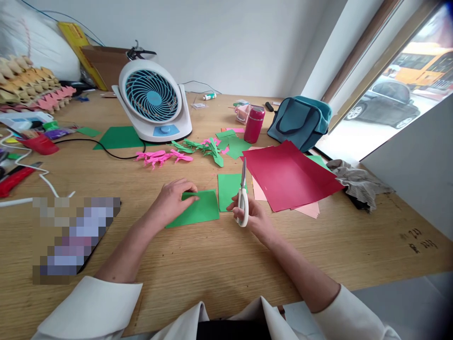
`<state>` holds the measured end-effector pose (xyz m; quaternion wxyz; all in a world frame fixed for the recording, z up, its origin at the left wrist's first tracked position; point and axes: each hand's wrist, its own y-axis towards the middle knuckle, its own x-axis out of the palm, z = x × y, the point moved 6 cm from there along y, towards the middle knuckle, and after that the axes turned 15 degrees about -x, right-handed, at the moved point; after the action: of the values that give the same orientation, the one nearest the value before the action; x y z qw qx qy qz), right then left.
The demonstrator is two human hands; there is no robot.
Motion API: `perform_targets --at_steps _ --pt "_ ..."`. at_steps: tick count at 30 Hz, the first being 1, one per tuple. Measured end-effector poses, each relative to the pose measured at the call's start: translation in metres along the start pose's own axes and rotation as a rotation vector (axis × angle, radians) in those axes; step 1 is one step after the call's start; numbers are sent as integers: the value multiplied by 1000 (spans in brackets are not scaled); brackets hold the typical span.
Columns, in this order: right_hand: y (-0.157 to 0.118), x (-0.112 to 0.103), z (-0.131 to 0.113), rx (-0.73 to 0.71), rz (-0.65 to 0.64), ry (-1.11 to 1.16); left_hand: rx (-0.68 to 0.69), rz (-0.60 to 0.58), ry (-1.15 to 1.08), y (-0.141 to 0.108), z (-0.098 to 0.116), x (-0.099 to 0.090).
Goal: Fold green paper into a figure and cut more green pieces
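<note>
My left hand (174,198) is at the left part of a green paper sheet (200,210), with its thumb and fingers apart around the sheet's upper edge. The sheet lies slightly askew on the table. In my right hand (260,219) is a pair of white-handled scissors (242,198), held upright with the blades closed and pointing away from me. Behind the scissors, a second green sheet (226,191) lies flat, partly covered by my right fingers. Farther off are pink paper cutouts (161,158) and green paper cutouts (208,148).
Large red sheets (290,177) lie to the right over pale pink paper (260,186). Behind them stand a red flask (254,125) and a blue bag (299,120). A white fan (152,101) stands at the back; a cutter knife (17,179) lies left.
</note>
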<state>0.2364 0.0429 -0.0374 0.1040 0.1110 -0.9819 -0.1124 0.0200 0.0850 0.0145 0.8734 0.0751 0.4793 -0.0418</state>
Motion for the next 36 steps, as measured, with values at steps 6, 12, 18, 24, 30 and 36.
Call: perform_targets --at_steps 6,12,18,24,30,36 --pt "3 -8 1 -91 80 -115 123 176 -148 -17 28 -20" --pt "2 -8 -4 -163 79 -49 -48 147 -330 -18 14 -21" --pt "-3 3 -12 -178 -7 2 -197 -241 -545 -11 0 14" --pt "-3 2 -26 -224 -28 7 -266 -457 -749 -16 6 38" --pt "-1 -6 -29 -220 -20 -11 -369 -686 -869 -30 3 46" --pt "-1 -5 -26 -187 -52 55 -579 -864 -1117 -42 -5 60"
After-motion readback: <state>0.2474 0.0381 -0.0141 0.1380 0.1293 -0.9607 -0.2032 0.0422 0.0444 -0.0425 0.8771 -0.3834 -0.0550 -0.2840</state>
